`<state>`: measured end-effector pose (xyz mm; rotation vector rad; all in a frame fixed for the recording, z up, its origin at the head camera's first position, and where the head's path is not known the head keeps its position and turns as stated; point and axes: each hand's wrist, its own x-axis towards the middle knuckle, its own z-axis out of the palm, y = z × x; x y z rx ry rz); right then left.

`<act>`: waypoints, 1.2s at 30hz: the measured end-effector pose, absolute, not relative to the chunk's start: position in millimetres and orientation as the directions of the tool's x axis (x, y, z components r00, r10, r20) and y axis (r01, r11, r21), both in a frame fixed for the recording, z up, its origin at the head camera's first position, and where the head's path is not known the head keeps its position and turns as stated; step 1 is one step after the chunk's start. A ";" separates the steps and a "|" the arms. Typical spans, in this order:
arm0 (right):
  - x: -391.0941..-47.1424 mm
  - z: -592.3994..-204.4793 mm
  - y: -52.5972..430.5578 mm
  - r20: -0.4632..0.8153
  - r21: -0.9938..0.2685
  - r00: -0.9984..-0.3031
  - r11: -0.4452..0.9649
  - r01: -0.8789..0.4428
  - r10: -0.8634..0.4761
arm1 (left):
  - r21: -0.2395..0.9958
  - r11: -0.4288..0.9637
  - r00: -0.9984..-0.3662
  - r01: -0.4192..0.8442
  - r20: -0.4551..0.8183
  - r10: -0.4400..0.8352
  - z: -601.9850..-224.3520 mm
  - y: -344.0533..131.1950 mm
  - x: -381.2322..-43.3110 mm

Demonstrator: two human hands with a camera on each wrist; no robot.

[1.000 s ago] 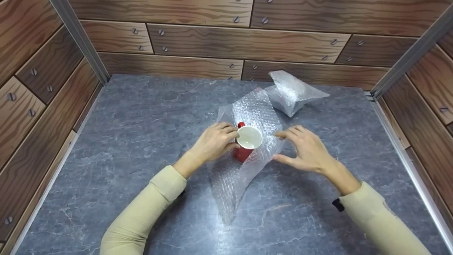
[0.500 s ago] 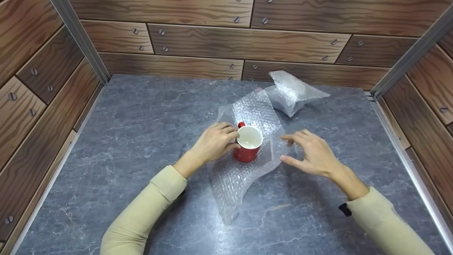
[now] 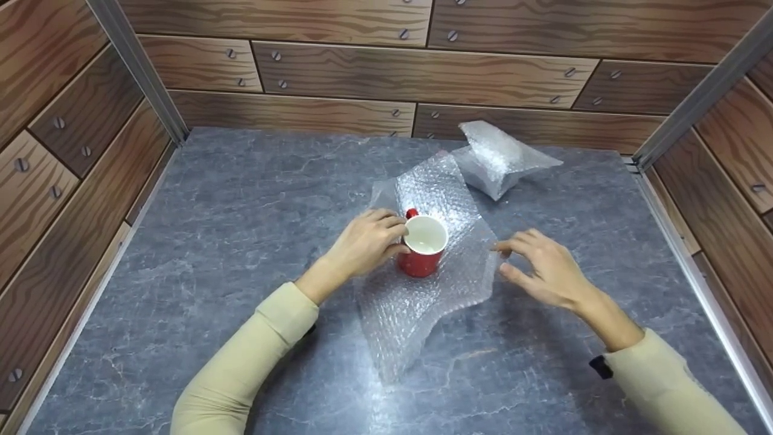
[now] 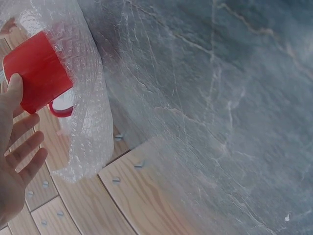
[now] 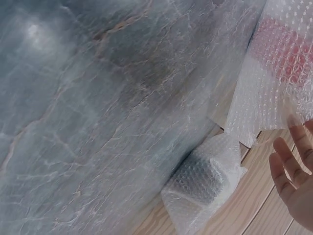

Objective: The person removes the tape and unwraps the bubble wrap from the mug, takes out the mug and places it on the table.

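Observation:
A red mug [image 3: 420,263] with a white inside stands upright on a sheet of bubble wrap [image 3: 395,314] in the head view. My left hand [image 3: 365,238] holds its left side between thumb and fingers, beside the red handle [image 3: 412,213]. The left wrist view shows the thumb against the mug [image 4: 39,73] and the other fingers spread. To the right, my right hand [image 3: 543,269] is at the wrap's raised right edge, thumb and index finger apart. In the right wrist view, an index fingertip shows through the wrap [image 5: 259,98], its other fingers loosely extended.
Behind the wrap, a bubble-wrapped bundle [image 3: 501,158] sits at the back right, close to the sheet's far end. The grey marbled tabletop [image 3: 259,181] is bounded by wood-patterned walls [image 3: 338,66] and metal rails [image 3: 694,278].
My right hand has moved right and toward me, and the wrap's right flap has opened out with it, baring the mug's front. The left hand stays on the mug.

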<state>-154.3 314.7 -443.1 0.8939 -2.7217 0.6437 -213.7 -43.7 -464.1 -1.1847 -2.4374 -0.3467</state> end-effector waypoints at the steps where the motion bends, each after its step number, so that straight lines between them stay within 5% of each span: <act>1: -153.9 -443.4 315.4 0.321 -0.338 -0.794 0.721 -0.605 -0.515 | 0.045 0.608 -0.556 0.793 0.462 0.691 -464.1 -43.6 -213.7; 36: -125.8 -470.2 334.2 0.180 -0.213 -0.850 0.824 -0.524 -0.494 | 0.055 0.608 -0.566 0.792 0.438 0.698 -462.9 -44.1 -214.1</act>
